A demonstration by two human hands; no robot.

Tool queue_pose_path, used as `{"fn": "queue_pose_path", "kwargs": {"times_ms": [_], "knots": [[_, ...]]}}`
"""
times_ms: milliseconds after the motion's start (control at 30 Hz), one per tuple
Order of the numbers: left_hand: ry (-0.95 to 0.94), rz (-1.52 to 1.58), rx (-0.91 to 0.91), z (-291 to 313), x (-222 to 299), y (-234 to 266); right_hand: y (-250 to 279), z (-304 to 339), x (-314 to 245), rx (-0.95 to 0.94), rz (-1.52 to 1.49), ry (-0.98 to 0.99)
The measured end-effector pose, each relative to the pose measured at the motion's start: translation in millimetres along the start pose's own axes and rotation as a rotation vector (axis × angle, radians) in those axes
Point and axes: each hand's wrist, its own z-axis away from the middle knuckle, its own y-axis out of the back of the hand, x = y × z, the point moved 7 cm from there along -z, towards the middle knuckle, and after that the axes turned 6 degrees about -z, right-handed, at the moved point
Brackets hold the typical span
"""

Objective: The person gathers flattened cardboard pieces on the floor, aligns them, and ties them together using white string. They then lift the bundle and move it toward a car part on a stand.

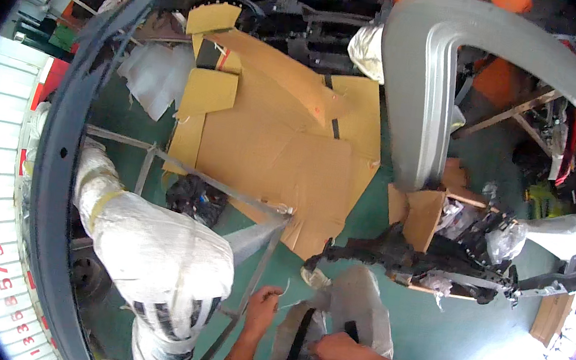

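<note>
Left hand (pixel 264 305): fingers pinched a thin pale strand (pixel 287 286) above green floor (pixel 282 269), probably for fine control. Right hand (pixel 335 349): fingers curled over grey trousers (pixel 360 297) (contents could not be told).

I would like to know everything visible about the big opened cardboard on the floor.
The cardboard is a large brown sheet, like an unfolded box, with creases, yellowish flaps and short dark strips. It lies mostly flat on the green floor; a long flap angles across its upper part. A grey metal frame overlaps its lower left in view; contact is unclear.
</note>
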Motion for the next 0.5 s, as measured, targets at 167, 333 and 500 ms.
{"fn": "queue_pose_path", "kwargs": {"times_ms": [167, 333, 500], "knots": [[0.014, -0.049, 0.09, 25, 24, 34, 151, 69, -84, 0.443, 0.032, 0.248], [-0.063, 0.028, 0.087, 41, 44, 20, 241, 42, -70, 0.528, -0.025, 0.163], [-0.031, -0.102, 0.147, 43, 90, -1, 263, -79, 46, 0.213, 0.154, -0.105]]}}
